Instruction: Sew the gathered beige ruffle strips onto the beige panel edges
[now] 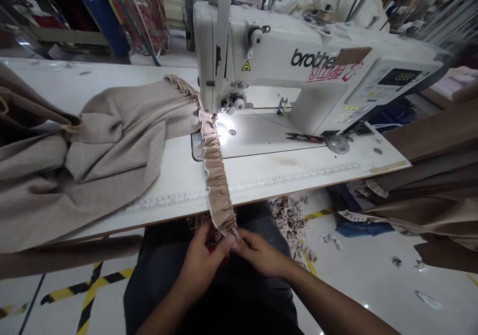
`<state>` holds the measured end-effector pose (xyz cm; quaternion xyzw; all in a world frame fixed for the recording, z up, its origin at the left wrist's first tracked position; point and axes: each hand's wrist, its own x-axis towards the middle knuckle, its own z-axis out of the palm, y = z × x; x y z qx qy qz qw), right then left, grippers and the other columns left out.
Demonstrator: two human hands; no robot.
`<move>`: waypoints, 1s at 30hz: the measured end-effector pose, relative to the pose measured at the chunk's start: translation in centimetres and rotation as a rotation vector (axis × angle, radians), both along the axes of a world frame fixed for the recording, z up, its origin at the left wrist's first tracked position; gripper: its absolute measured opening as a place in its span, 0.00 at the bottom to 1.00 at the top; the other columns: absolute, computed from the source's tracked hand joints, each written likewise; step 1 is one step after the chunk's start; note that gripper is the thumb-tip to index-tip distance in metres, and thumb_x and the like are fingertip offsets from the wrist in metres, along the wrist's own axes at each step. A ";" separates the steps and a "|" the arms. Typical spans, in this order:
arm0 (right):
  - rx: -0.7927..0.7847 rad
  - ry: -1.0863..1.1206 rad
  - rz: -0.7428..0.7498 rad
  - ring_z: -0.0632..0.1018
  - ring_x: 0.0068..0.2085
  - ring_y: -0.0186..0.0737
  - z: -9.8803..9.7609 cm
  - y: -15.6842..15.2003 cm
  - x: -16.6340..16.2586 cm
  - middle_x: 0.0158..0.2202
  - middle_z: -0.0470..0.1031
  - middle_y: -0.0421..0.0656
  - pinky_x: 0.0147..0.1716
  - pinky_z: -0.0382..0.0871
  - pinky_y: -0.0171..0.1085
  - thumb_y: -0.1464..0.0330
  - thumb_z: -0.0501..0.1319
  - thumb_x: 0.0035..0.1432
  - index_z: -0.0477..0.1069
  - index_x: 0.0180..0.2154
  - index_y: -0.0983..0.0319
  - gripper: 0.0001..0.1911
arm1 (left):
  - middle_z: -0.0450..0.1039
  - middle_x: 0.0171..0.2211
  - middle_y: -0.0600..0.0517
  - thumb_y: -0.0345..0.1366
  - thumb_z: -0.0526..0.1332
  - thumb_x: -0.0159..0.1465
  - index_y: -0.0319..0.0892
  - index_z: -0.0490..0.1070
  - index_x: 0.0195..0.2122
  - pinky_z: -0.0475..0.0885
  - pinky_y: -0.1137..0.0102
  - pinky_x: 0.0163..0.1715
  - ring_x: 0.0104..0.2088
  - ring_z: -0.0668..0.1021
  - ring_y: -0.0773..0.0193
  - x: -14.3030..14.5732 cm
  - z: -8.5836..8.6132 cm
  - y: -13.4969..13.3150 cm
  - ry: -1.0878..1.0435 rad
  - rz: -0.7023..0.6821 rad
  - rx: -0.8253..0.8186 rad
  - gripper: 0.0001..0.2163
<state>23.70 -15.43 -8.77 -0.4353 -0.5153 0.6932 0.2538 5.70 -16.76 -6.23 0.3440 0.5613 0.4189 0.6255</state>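
The gathered ruffle strip [216, 178] is tan with a white border along its left edge. The fabric [123, 121] at left is greyish beige, crossed by faint paler checks. The sewing machine [276, 41] is white, with black lettering [312, 58] and red handwriting [317, 74]; its warning triangle [246, 66] is yellow and black, and its display [400, 77] shows yellow-green digits on black. The tabletop [182, 170] is white, its printed ruler [291, 178] grey. Near left, yellow-and-black striped tape [88, 305] crosses the whitish floor [112, 302]. The trousers [160, 275] are dark.
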 end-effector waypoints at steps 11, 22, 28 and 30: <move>0.021 -0.142 0.066 0.74 0.37 0.40 0.9 -1.9 1.5 0.35 0.77 0.42 0.41 0.68 0.38 0.52 0.67 0.63 0.81 0.39 0.60 0.18 | 0.86 0.35 0.44 0.50 0.76 0.50 0.38 0.80 0.35 0.81 0.56 0.46 0.38 0.86 0.49 -0.8 1.8 1.9 -0.263 0.057 -0.157 0.20; 0.065 -0.307 0.217 0.78 0.38 0.44 1.2 -2.9 2.2 0.35 0.80 0.44 0.40 0.70 0.40 0.55 0.64 0.65 0.80 0.37 0.61 0.16 | 0.84 0.34 0.45 0.48 0.69 0.56 0.39 0.78 0.38 0.80 0.59 0.41 0.36 0.85 0.53 -1.0 1.1 0.8 -0.073 0.057 -0.062 0.17; 0.180 -0.421 0.276 0.81 0.45 0.52 0.4 -1.5 2.8 0.43 0.82 0.50 0.46 0.71 0.47 0.57 0.60 0.67 0.80 0.43 0.60 0.15 | 0.84 0.37 0.48 0.48 0.72 0.56 0.44 0.80 0.39 0.76 0.64 0.44 0.40 0.83 0.56 -7.7 2.9 -3.5 0.375 0.190 0.046 0.15; 0.188 -0.426 0.310 0.81 0.44 0.52 0.3 -1.3 2.6 0.44 0.82 0.49 0.46 0.72 0.47 0.56 0.60 0.67 0.80 0.44 0.59 0.16 | 0.83 0.35 0.48 0.49 0.72 0.55 0.43 0.79 0.39 0.77 0.63 0.41 0.38 0.83 0.55 -10.4 3.6 -5.1 0.499 0.306 0.037 0.17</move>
